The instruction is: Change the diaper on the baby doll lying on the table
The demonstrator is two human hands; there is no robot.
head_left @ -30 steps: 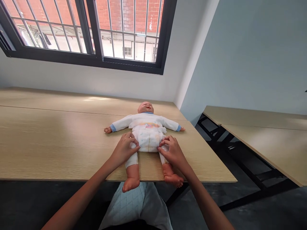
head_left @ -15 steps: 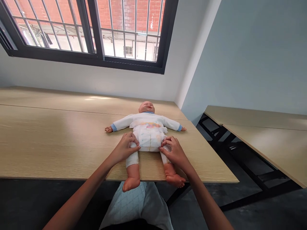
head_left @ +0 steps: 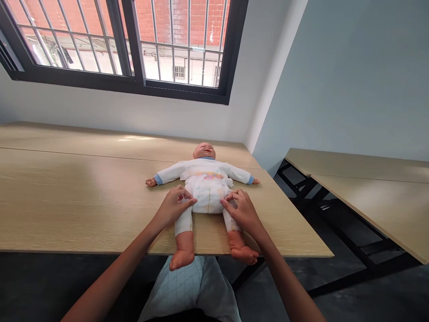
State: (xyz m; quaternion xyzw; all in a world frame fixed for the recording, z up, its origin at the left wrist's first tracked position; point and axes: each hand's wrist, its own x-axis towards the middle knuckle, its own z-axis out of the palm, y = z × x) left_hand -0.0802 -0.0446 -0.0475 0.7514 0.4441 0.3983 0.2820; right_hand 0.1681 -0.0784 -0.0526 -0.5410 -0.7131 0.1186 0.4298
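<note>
A baby doll (head_left: 201, 167) lies on its back on the wooden table (head_left: 83, 201), head toward the window, arms spread. It wears a white top with blue cuffs and white leggings; its bare feet reach past the table's near edge. Around its hips is a white diaper (head_left: 208, 197) with a yellow line down the front. My left hand (head_left: 174, 203) pinches the diaper's edge at the leg opening on the left. On the other side, my right hand (head_left: 238, 208) has thumb and fingers closed on the opposite leg edge. The fingers partly cover the diaper's sides.
A barred window (head_left: 181, 49) with a dark frame is in the wall behind the table. To the right, past a gap, stands a second table (head_left: 368, 192) on black metal legs. My own legs are below the near edge.
Both thumbs have shifted slightly up along the diaper's leg edges. The doll stays in place, and the view has moved very little.
</note>
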